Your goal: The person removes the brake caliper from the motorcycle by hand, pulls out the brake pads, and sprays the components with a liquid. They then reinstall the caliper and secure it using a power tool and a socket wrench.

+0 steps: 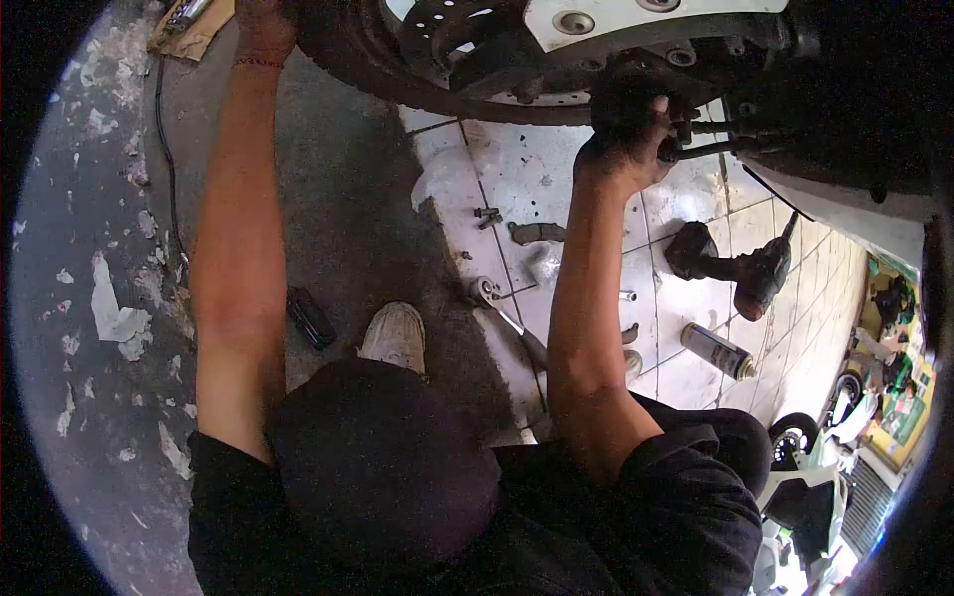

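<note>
My right hand point(628, 124), dark with grime, is closed around a dark part that looks like a brake caliper point(680, 127), below the wheel's hub; the thumb shows and the other fingers are mostly hidden. Hoses or rods run right from that part. At the upper left, my left hand point(266, 28) is against the edge of the black tyre point(348, 70). The frame's top cuts this hand off, and its fingers do not show. Above my right hand are the brake disc point(437, 35) and a white cover point(636, 22) with bolts.
On the white tiles lie bolts point(487, 217), a brake pad point(537, 233), a ratchet wrench point(502, 306), a cordless power tool point(740, 270) and a spray can point(717, 351). A black object point(311, 318) and my shoe point(395, 336) are on the dark floor. Cardboard point(194, 32) holds tools.
</note>
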Demonstrator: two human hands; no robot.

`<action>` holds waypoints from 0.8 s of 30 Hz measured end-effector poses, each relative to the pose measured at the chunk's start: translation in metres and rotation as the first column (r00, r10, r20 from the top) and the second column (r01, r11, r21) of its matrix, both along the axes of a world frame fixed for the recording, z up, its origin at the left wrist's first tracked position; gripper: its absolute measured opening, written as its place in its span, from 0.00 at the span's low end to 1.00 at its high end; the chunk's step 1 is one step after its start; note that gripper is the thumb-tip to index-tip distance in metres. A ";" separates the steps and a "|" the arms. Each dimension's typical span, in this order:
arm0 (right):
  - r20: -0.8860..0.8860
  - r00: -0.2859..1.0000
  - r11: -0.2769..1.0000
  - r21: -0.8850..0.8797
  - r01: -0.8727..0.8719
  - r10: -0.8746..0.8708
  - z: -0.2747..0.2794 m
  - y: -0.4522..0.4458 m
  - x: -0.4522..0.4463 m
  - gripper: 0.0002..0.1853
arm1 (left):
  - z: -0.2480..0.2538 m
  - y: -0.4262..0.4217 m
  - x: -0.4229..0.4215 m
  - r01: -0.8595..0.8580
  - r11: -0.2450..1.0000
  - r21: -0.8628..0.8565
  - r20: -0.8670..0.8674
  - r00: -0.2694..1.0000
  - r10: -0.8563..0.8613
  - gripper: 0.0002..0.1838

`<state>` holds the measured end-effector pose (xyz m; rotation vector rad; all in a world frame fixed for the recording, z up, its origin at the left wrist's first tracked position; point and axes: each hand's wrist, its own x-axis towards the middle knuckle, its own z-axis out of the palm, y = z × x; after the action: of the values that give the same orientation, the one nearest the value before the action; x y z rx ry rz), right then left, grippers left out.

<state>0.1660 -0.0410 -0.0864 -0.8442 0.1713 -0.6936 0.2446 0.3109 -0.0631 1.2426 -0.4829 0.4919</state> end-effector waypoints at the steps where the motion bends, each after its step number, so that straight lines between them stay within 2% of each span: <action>1: -0.001 1.000 1.000 -0.002 0.002 -0.002 0.000 0.000 0.000 0.26 | 0.002 -0.002 -0.002 0.002 1.000 -0.002 -0.001 1.000 -0.002 0.26; 3: -0.013 1.000 0.999 -0.042 -0.021 0.021 -0.002 -0.001 0.000 0.29 | 0.003 -0.004 -0.005 0.089 0.977 -0.194 -0.099 0.989 -0.110 0.25; 6: 0.064 0.998 0.995 -0.095 0.028 -0.022 -0.006 -0.003 0.000 0.24 | -0.005 0.013 0.004 0.182 0.970 -0.162 -0.084 0.977 -0.197 0.24; 7: 0.064 0.998 0.995 -0.095 0.030 -0.024 -0.007 -0.004 0.000 0.24 | -0.011 0.015 0.006 0.184 0.969 -0.162 -0.085 0.976 -0.200 0.24; 9: 0.057 0.998 0.987 -0.160 0.032 -0.023 -0.008 -0.006 0.003 0.25 | 0.004 -0.004 -0.004 0.046 0.989 -0.140 -0.067 0.996 -0.055 0.23; 10: 0.052 0.998 0.987 -0.157 0.034 -0.026 -0.010 -0.007 0.001 0.25 | -0.021 0.015 0.013 0.047 0.989 -0.137 -0.072 0.996 -0.058 0.23; 11: 0.055 0.998 0.998 -0.069 -0.011 0.015 -0.006 -0.004 0.003 0.26 | -0.061 0.050 0.048 0.095 0.917 -0.388 -0.118 0.981 -0.151 0.24; 12: 0.059 0.997 0.998 0.016 -0.056 0.055 -0.003 -0.003 0.002 0.28 | -0.088 0.071 0.070 0.115 0.779 -0.617 -0.141 0.957 -0.253 0.24; 13: 0.060 0.997 0.998 0.016 -0.057 0.056 -0.001 -0.002 0.002 0.28 | -0.067 0.053 0.052 0.115 0.779 -0.617 -0.140 0.958 -0.252 0.24; 14: 0.070 0.997 0.999 -0.025 -0.029 0.031 -0.001 -0.001 0.001 0.29 | -0.023 0.018 0.017 0.065 0.924 -0.376 -0.148 0.981 -0.129 0.25; 15: 0.079 0.997 0.998 -0.065 -0.003 0.008 0.000 0.000 0.000 0.30 | 0.003 -0.002 -0.004 -0.008 0.994 -0.107 -0.123 0.992 -0.005 0.27; 16: 0.084 0.996 0.998 -0.062 -0.004 0.010 -0.006 -0.003 0.003 0.30 | 0.004 -0.001 -0.003 -0.009 0.995 -0.104 -0.118 0.993 -0.003 0.27; 18: -0.015 0.994 0.944 -0.315 0.101 -0.111 -0.019 -0.015 0.005 0.26 | -0.007 0.004 -0.001 0.074 0.989 -0.127 -0.085 0.993 -0.085 0.29; 19: -0.012 0.994 0.943 -0.316 0.101 -0.110 -0.022 -0.014 0.008 0.26 | -0.022 0.015 0.012 0.073 0.989 -0.129 -0.082 0.993 -0.084 0.29; 20: 0.017 0.984 0.892 -0.419 0.169 -0.178 -0.024 -0.007 0.006 0.26 | -0.047 0.035 0.036 0.114 0.887 -0.447 -0.111 0.977 -0.182 0.30; 21: 0.055 0.969 0.824 -0.515 0.235 -0.242 -0.024 -0.003 0.004 0.27 | -0.043 0.031 0.038 0.124 0.685 -0.718 -0.105 0.954 -0.282 0.30; 22: 0.005 0.984 0.892 -0.422 0.163 -0.178 -0.022 -0.002 0.004 0.28 | -0.043 0.029 0.032 0.121 0.684 -0.719 -0.103 0.955 -0.277 0.30; 23: 0.008 0.984 0.890 -0.425 0.164 -0.177 -0.023 -0.003 0.004 0.28 | -0.006 -0.008 0.002 0.033 0.927 -0.375 -0.022 0.999 -0.044 0.27; 24: 0.033 0.987 0.928 -0.338 0.157 -0.155 -0.025 -0.004 0.004 0.29 | 0.016 -0.028 -0.014 -0.138 0.990 0.017 0.147 0.980 0.134 0.24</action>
<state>0.1695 -0.0447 -0.1116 -1.1692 0.1151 -0.8906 0.2304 0.2832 -0.0466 1.2764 -0.5311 0.6982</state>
